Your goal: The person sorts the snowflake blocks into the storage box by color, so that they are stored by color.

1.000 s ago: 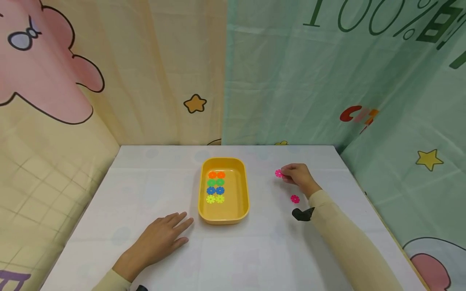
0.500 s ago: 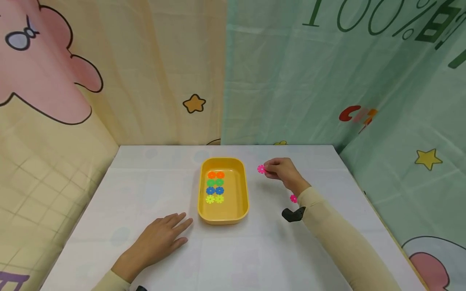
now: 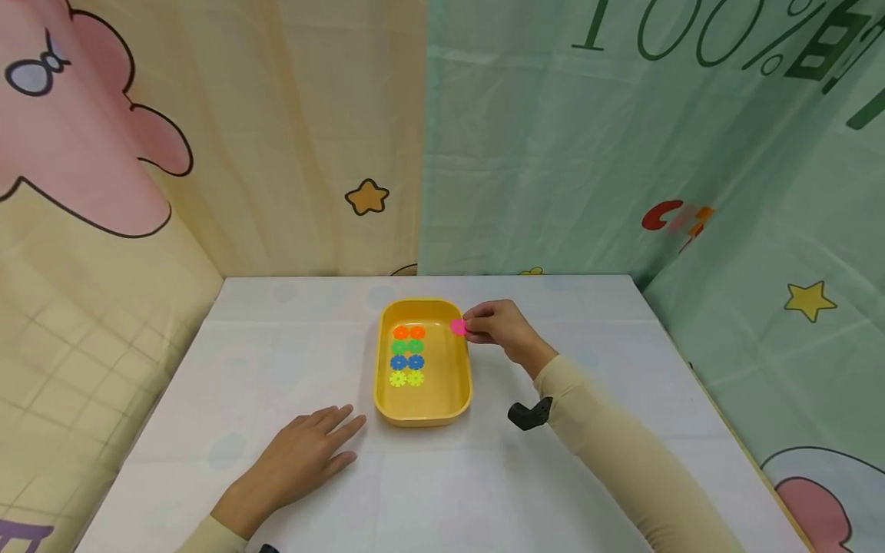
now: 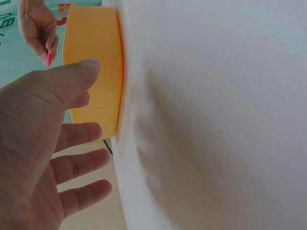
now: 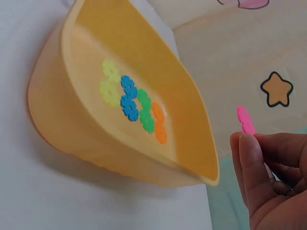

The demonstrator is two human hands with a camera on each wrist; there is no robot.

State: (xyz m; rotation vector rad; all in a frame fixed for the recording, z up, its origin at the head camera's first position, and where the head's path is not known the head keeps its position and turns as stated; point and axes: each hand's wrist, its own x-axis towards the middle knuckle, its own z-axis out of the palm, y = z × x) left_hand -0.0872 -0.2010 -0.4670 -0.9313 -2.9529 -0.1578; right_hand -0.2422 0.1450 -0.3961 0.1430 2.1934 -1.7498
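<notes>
My right hand [image 3: 506, 329] pinches a pink flower-shaped plastic disc [image 3: 459, 327] between thumb and fingertips. In the head view the disc overlaps the right rim of a yellow tray [image 3: 445, 384], near its far corner; the right wrist view shows it held edge-on beside the rim [image 5: 211, 178]. On the tray floor lie paired discs in rows: orange [image 3: 417, 332], green [image 3: 415, 347], blue [image 3: 415, 362] and yellow [image 3: 415, 379]. My left hand [image 3: 304, 455] rests on the table, fingers spread, left of the tray's near end, holding nothing.
A white cloth covers the table [image 3: 442, 491]. Printed curtains [image 3: 539, 169] stand behind it and at both sides. A black wrist-worn piece [image 3: 531, 414] sticks out below my right sleeve.
My right hand has carried the pink disc leftward from the table's right side to the tray rim. Another pink disc on the table is now hidden by the right arm. The left hand stays still.
</notes>
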